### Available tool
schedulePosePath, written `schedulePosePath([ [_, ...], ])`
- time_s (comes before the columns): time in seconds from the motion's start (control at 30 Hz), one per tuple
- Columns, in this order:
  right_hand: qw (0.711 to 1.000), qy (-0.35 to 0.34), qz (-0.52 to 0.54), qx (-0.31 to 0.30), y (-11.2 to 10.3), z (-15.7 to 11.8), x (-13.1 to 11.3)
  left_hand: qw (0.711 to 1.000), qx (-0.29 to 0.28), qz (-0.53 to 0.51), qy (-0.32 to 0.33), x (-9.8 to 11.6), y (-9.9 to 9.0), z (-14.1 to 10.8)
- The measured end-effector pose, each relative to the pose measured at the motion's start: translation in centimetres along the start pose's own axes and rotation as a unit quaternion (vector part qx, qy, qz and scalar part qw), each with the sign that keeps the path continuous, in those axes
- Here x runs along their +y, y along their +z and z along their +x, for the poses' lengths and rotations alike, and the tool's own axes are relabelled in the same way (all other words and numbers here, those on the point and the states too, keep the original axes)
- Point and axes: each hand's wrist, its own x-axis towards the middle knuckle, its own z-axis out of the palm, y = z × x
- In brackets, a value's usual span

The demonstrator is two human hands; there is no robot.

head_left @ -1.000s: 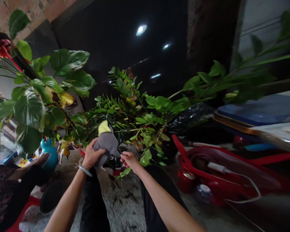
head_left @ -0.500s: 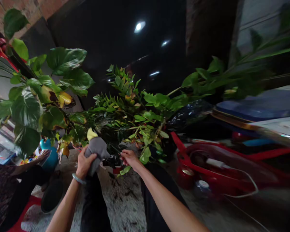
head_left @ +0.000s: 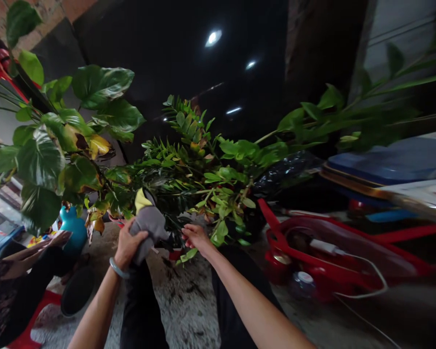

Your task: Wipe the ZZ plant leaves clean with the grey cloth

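My left hand [head_left: 128,242], with a pale bracelet at the wrist, is wrapped round a grey cloth [head_left: 150,228] that has a yellow part at its top. To its right, my right hand [head_left: 196,238] has its fingers pinched at the lower edge of the green plants [head_left: 221,194]. Whatever lies between those fingertips is too small to make out. Dark leaves and a small red pot [head_left: 175,255] sit between the two hands, low over the grey floor.
Large-leaved foliage [head_left: 39,160] fills the left. Beyond it are a teal object [head_left: 72,230], another person's hand [head_left: 60,238] and a dark round basin [head_left: 78,292]. A red plastic stand [head_left: 298,252] with a white cable and a bottle [head_left: 305,278] is on the right.
My left hand and the grey cloth have shifted slightly right, and the yellow part has tilted. My right hand has barely moved. The other person's hand at the left has moved a little.
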Motion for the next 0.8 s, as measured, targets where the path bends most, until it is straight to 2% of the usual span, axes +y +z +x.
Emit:
schedulePosePath([
  [0.1,1.0,0.0,-0.002,0.003,-0.3,0.2,0.2,0.99,-0.136,0.004,-0.026,-1.3,0.3,-2.4],
  [0.17,1.0,-0.004,-0.001,-0.001,-0.6,0.2,0.2,0.987,-0.162,-0.007,-0.009,-0.4,-0.4,-3.0],
  [0.23,1.0,-0.007,0.0,-0.004,-0.7,0.2,0.2,0.994,-0.105,-0.012,0.026,1.3,-1.2,-2.5],
  [0.3,1.0,-0.006,0.0,-0.005,-0.7,0.1,0.2,0.998,-0.014,-0.012,0.06,2.9,-1.5,-1.1],
  [0.37,1.0,-0.003,0.0,-0.003,-0.5,0.0,0.1,0.996,0.049,-0.006,0.078,3.5,-1.1,0.4],
  [0.4,1.0,-0.002,0.0,-0.001,-0.4,-0.1,0.1,0.995,0.055,0.001,0.081,3.3,-0.7,0.9],
  [0.47,1.0,-0.002,0.001,0.0,-0.3,-0.1,0.0,0.996,0.024,0.027,0.084,2.1,0.2,1.2],
  [0.57,1.0,-0.006,0.003,-0.004,-0.4,-0.2,-0.2,0.99,-0.094,0.054,0.095,0.5,0.7,0.4],
  [0.63,1.0,-0.008,0.003,-0.004,-0.6,-0.2,-0.2,0.983,-0.142,0.049,0.109,0.9,0.3,0.1],
  [0.7,1.0,-0.007,0.002,0.0,-0.7,-0.2,-0.3,0.984,-0.114,0.037,0.13,2.6,-0.2,0.5],
  [0.8,1.0,-0.005,0.002,0.003,-0.6,-0.1,-0.3,0.986,0.023,0.023,0.165,5.6,-0.1,2.8],
])
